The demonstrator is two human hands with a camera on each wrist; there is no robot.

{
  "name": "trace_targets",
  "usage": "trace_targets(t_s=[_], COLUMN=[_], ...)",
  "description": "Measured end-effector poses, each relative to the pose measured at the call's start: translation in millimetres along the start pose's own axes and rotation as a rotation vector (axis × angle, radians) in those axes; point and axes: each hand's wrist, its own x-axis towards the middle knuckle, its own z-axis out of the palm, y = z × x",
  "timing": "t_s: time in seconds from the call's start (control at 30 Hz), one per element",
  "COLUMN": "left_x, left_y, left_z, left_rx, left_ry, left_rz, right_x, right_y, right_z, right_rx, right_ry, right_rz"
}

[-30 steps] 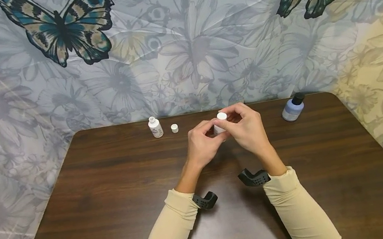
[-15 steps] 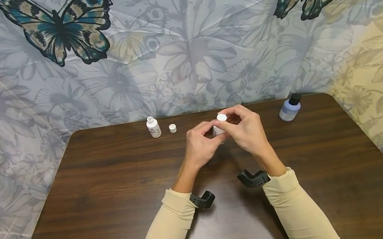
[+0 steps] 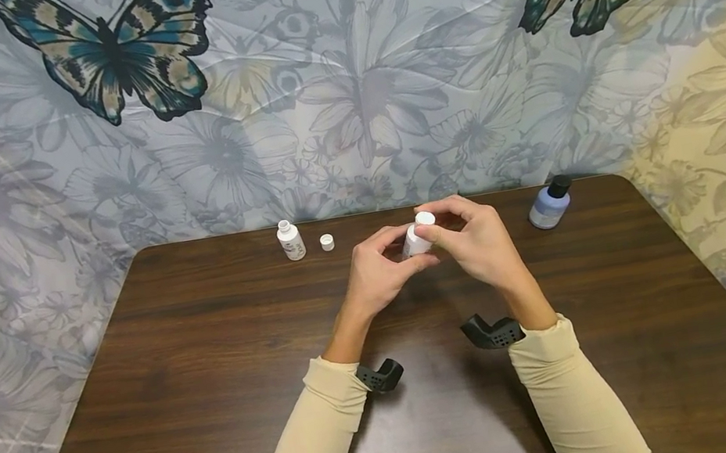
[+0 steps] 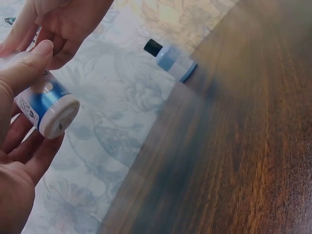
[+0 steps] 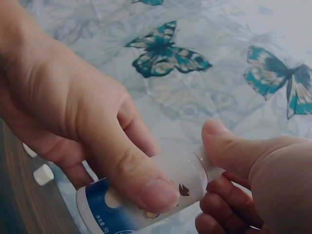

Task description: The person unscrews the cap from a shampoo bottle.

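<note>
Between both hands, a small white bottle with a blue label band [image 5: 105,207] is held tilted above the table. My left hand [image 3: 376,273] grips its body, thumb on one side and fingers on the other. At the top, my right hand [image 3: 481,243] pinches the white cap [image 3: 425,218] between thumb and fingers. The cap sits at the neck; whether it is loose cannot be seen. The left wrist view shows the flat base of the bottle [image 4: 61,119] facing the camera.
Left of the hands, an uncapped white bottle [image 3: 291,242] stands near the table's [image 3: 216,376] back edge, a small white cap [image 3: 327,242] beside it. At the back right stands a lilac-blue bottle with a black cap [image 3: 549,205]. Behind hangs a butterfly-print cloth [image 3: 371,98].
My right hand has shifted slightly to the right with the cap, and the bottle leans more to the right, showing more of its body. My left hand has hardly moved.
</note>
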Motion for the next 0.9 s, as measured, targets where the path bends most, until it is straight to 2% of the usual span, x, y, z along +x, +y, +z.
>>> trace_targets(t_s=[0.23,0.4,0.53,0.7,0.8,0.9], left_x=[0.5,-1.3,-2.3,-2.4,-2.6,-1.7], left_y=[1.5,2.0,0.3,-3.5,-4.6,-3.9], left_z=[1.9,0.4,-0.8,-2.5,-3.2,-3.1], left_rx=[-0.041,-0.088,-0.133,-0.168,-0.151,-0.120], left_ry=[-0.006,0.007,-0.007,-0.006,0.003,0.013], left_rz=[0.000,-0.023,-0.038,-0.053,-0.068,-0.066], right_x=[-2.0,-2.7,-2.9,-2.1,-2.7,-3.2], right_y=[-1.7,-0.3,3.5,7.9,7.1,4.0], right_z=[-3.6,-2.0,-2.0,-0.5,2.1,5.6], right_rx=[0.031,0.119,0.153,0.150,0.121,0.066], right_ry=[0.010,-0.025,-0.074,-0.140,-0.122,-0.070], right_rz=[0.019,0.061,0.073,0.070,0.073,0.078])
